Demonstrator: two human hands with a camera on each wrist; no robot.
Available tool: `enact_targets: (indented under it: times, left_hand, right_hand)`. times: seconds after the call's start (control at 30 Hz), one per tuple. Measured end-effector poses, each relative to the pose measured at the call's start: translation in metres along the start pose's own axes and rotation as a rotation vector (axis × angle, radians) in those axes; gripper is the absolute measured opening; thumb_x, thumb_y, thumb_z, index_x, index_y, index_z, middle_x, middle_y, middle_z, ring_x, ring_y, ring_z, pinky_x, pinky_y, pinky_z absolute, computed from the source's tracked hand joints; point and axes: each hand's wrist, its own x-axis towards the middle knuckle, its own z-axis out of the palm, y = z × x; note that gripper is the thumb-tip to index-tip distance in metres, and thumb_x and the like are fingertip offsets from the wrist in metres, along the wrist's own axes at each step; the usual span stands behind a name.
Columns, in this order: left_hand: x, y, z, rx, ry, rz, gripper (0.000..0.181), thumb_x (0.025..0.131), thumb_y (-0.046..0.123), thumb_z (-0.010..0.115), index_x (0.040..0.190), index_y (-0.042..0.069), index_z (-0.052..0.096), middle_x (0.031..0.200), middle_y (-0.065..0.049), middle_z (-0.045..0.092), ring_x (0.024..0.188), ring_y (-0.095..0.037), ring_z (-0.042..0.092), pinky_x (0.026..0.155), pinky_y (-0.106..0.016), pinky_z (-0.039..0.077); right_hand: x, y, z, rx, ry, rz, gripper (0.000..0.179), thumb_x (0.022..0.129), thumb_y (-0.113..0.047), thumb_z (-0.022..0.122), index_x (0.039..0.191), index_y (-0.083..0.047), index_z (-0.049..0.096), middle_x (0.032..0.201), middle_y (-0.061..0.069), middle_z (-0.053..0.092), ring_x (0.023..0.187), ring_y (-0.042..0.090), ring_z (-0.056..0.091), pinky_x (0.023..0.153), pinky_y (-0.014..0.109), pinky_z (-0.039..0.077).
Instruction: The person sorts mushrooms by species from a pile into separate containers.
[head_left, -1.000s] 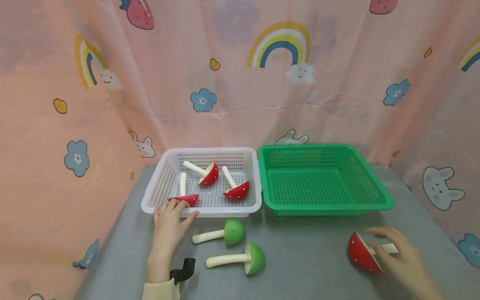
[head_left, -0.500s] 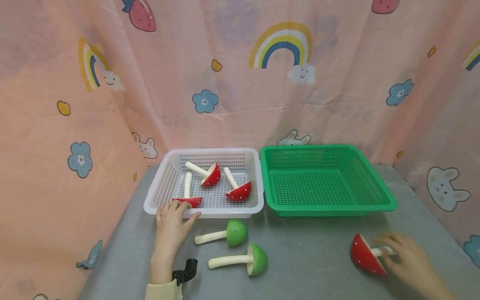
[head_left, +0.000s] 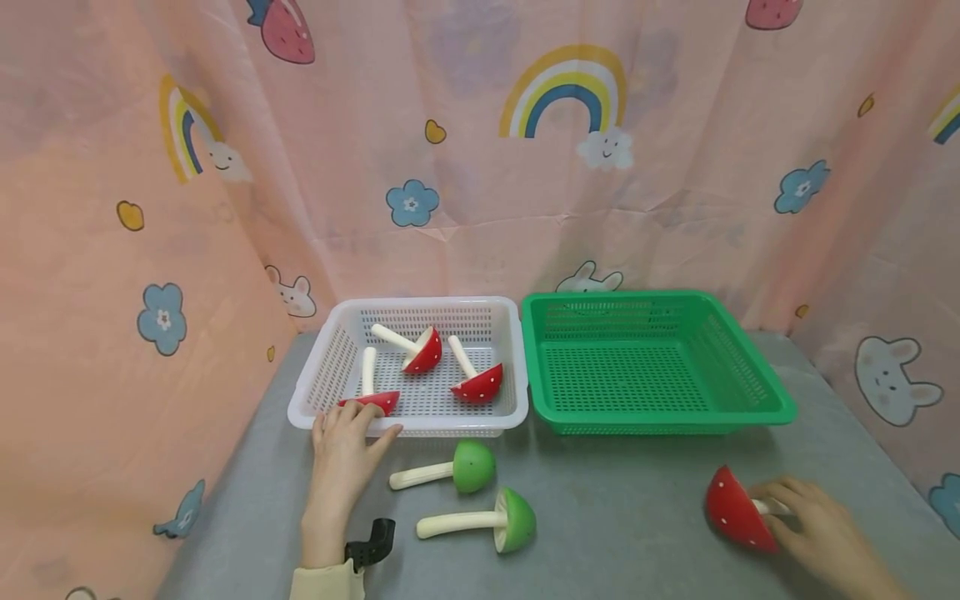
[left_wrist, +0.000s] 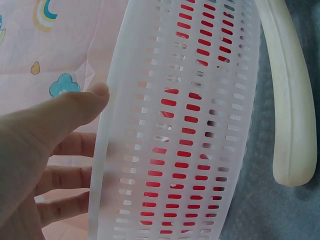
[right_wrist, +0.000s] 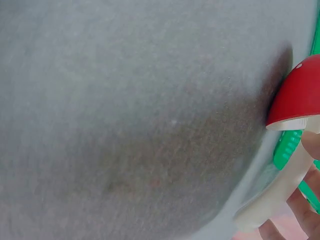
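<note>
Seemingly picking off tabletop (head_left: 615,517) in front of green basket (head_left: 660,417), with left grip (head_left: 345,450) over white basket rim (head_left: 450,422) (can't tell its hold) and right grip (head_left: 810,521) pinching red mushroom (head_left: 737,510) there by stem (right_wrist: 277,193), next likely needing steady lift.

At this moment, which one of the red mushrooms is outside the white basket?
The red mushroom held by its stem in the right hand; the other three red mushrooms all lie inside the white basket.

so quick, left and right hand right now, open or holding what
left hand: open, at the white basket
right hand: holding a red-capped mushroom by its stem
</note>
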Motion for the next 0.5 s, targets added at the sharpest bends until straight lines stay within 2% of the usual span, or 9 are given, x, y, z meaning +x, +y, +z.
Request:
enact_targets:
  times: [0.1, 0.3, 0.5]
  left_hand:
    - [0.0, -0.001, 0.001, 0.003, 0.009, 0.005, 0.036, 0.082, 0.033, 0.076, 0.105, 0.008, 0.068, 0.107, -0.013, 0.063, 0.116, -0.036, 0.048, 0.111, -0.067, 0.017]
    - [0.0, -0.001, 0.001, 0.006, 0.013, 0.006, 0.035, 0.082, 0.034, 0.076, 0.104, 0.008, 0.068, 0.104, -0.011, 0.062, 0.111, -0.034, 0.049, 0.111, -0.066, 0.017]
    - [0.0, -0.001, 0.001, 0.006, 0.012, 0.006, 0.036, 0.082, 0.035, 0.075, 0.104, 0.008, 0.068, 0.106, -0.012, 0.062, 0.114, -0.034, 0.049, 0.111, -0.066, 0.017]
  right_hand:
    - [-0.001, 0.0, 0.0, 0.003, -0.008, 0.016, 0.027, 0.074, -0.01, 0.075, 0.099, -0.005, 0.069, 0.096, 0.009, 0.065, 0.089, 0.032, 0.058, 0.072, 0.056, 0.048]
    - [0.0, -0.007, -0.007, 0.002, -0.087, 0.061, 0.028, 0.078, -0.016, 0.074, 0.103, -0.004, 0.068, 0.1, 0.009, 0.064, 0.092, 0.032, 0.057, 0.074, 0.056, 0.048]
    - [0.0, -0.024, -0.016, 0.0, -0.074, 0.018, 0.026, 0.08, -0.016, 0.073, 0.104, -0.006, 0.068, 0.099, 0.007, 0.063, 0.091, 0.027, 0.056, 0.073, 0.054, 0.05]
